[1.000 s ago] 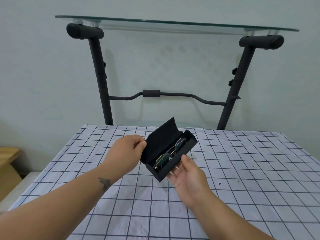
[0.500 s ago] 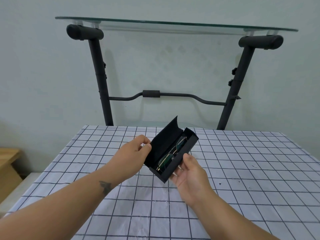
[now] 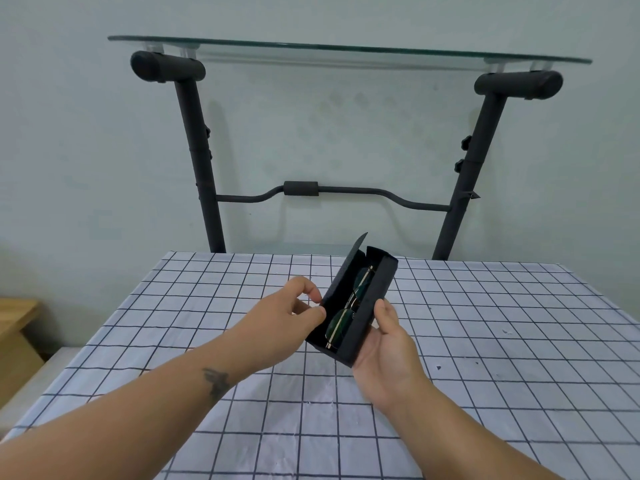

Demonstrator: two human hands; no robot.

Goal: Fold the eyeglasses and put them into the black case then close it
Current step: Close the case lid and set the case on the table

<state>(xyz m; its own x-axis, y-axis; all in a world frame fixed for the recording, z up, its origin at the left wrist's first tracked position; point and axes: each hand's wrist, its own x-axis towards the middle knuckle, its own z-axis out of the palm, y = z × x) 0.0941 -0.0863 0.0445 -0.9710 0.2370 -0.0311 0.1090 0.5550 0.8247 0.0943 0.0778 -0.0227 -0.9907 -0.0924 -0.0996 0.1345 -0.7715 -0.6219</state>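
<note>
Now flap [image 3: 341, 277] stands steeper than a second ago, swinging toward closure. Left hand [image 3: 282, 318] pinches flap; right hand [image 3: 384, 344] cradles case [image 3: 367, 313] above table [image 3: 485, 341]. Glasses [image 3: 349, 306] folded inside case; only closing left.

Both forearms are bare from the frame's lower edge to the wrists, with no sleeve, watch, bracelet or ring showing. The left forearm carries a small dark tattoo [image 3: 215, 379] near the wrist, its design too blurred to read. The left hand [image 3: 280, 322] and right hand [image 3: 388, 358] are ungloved, with short plain fingernails.
</note>
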